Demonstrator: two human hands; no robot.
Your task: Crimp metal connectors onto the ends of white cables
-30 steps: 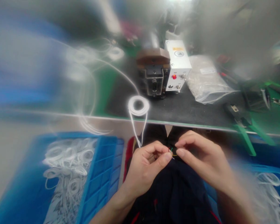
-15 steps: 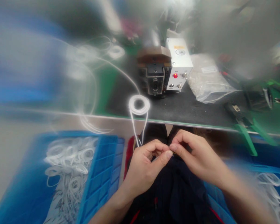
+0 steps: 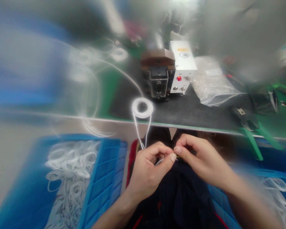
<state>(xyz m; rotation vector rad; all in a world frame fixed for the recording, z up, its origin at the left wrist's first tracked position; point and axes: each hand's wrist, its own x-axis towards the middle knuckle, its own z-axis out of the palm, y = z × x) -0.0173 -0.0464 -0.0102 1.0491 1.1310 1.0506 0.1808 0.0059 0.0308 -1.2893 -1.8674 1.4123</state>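
My left hand [image 3: 149, 168] and my right hand [image 3: 200, 160] meet over my lap, below the bench edge. Both are closed in a pinch on the end of a white cable [image 3: 143, 136]. The cable runs up from my left hand to its coiled part [image 3: 142, 107], which rests at the bench's front edge. Thumb and fingertips of the two hands almost touch; the thin wire ends between them are mostly hidden.
A small bench machine [image 3: 158, 76] with a white control box [image 3: 183, 66] and a red light stands behind the coil. A clear bag [image 3: 213, 84] lies to its right. Blue crates of white cable coils [image 3: 69, 171] sit at my left and right [image 3: 275, 190].
My hands have drawn closer together and risen slightly; the coloured wire ends seen a second ago are now covered by my fingertips. The coil on the bench has stayed put.
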